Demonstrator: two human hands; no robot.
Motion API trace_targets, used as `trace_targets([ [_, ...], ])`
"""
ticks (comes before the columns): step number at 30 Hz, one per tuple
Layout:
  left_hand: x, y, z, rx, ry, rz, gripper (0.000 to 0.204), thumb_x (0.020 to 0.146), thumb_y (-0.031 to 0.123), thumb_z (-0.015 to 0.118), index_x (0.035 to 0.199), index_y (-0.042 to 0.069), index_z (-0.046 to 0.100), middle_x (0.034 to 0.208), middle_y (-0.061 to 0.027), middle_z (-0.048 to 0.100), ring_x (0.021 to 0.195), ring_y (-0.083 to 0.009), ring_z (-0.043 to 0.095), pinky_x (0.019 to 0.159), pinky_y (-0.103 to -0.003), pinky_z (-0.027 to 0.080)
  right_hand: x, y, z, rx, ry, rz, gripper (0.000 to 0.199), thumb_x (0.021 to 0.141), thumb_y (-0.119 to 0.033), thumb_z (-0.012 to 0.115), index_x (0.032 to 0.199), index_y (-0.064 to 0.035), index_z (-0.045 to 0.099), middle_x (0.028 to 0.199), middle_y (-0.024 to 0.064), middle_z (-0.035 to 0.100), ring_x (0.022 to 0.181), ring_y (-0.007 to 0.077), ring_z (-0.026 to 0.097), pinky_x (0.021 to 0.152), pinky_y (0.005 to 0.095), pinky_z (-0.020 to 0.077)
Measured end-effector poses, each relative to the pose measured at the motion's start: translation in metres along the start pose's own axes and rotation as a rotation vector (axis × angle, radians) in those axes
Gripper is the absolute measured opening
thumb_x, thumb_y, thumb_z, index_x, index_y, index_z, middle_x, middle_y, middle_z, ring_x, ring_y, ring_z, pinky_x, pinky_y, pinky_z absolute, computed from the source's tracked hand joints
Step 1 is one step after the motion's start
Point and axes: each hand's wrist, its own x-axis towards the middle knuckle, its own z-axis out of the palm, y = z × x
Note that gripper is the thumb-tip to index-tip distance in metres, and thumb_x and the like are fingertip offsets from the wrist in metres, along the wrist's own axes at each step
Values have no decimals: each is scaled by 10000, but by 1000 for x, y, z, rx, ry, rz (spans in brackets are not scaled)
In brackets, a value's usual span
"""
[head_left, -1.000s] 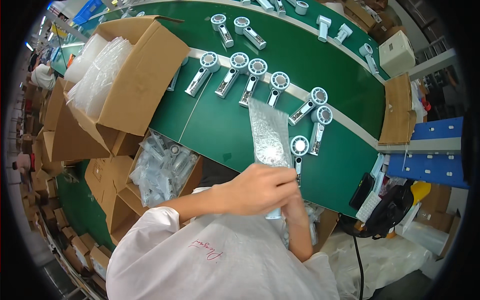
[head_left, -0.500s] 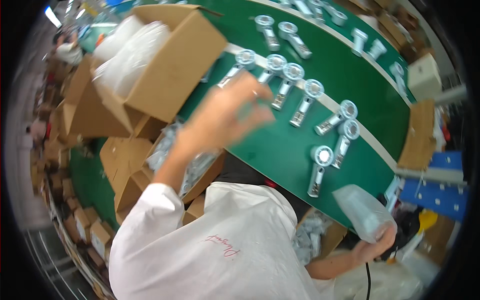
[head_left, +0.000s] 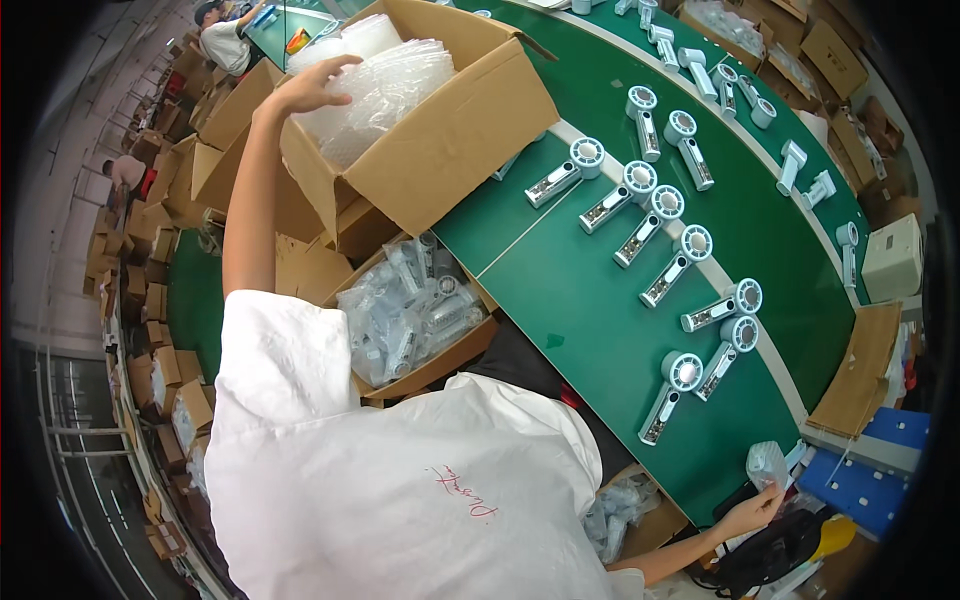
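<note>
My left hand [head_left: 312, 88] reaches to the stack of clear bubble-wrap bags [head_left: 385, 95] in a large cardboard box [head_left: 465, 140]. Its fingers are apart and hold nothing; whether the fingertips touch the bags I cannot tell. Low on the right, my right hand [head_left: 755, 510] grips a bubble-wrap bag [head_left: 767, 463] near the table's end. What is in this bag is not clear from here. Between the hands, several light blue handheld fans [head_left: 683, 372] lie on the green work table [head_left: 560, 290], their silver handles showing inner parts.
An open box of bagged fans [head_left: 410, 315] stands below the big box, and another carton of bagged pieces [head_left: 625, 510] sits by my right side. More fans [head_left: 790, 168] lie on the far strip. Blue bins [head_left: 850, 490] flank the table's right end. A person [head_left: 225, 45] works at far left.
My left hand has moved from over the table, left and up to the bubble-wrap bags. My right hand keeps the bag, now farther down at the table's end. The view has shifted.
</note>
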Motion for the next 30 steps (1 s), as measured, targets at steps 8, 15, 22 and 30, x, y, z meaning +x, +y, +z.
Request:
trace_targets([
  [8,39,40,16,302,203,312,902,695,96,723,1511,199,352,1317,-148,612,1105,-346,596,983,-445,462,-25,35,14,137,-210,-12,231,998,-127,492,1064,50,625,1005,136,652,885,252,601,792,312,476],
  [15,41,116,-20,584,84,116,781,721,86,702,1458,198,468,1210,-130,670,989,-329,656,877,-403,530,-60,26,27,208,-231,-107,260,938,-33,463,1136,45,613,1011,130,664,873,250,600,816,318,473],
  [22,74,122,-54,1002,-1,-232,445,761,98,644,1204,88,683,1116,-121,712,937,-302,690,804,-442,560,-61,36,30,195,-251,-90,233,938,-49,492,1107,47,620,1027,139,641,893,275,593,825,332,473],
  [30,11,121,-95,930,460,-371,254,629,28,595,846,-17,720,911,-150,717,865,-305,693,724,-469,569,-61,27,17,132,-358,11,234,938,-57,530,1123,46,629,1027,152,640,895,289,597,842,343,479],
])
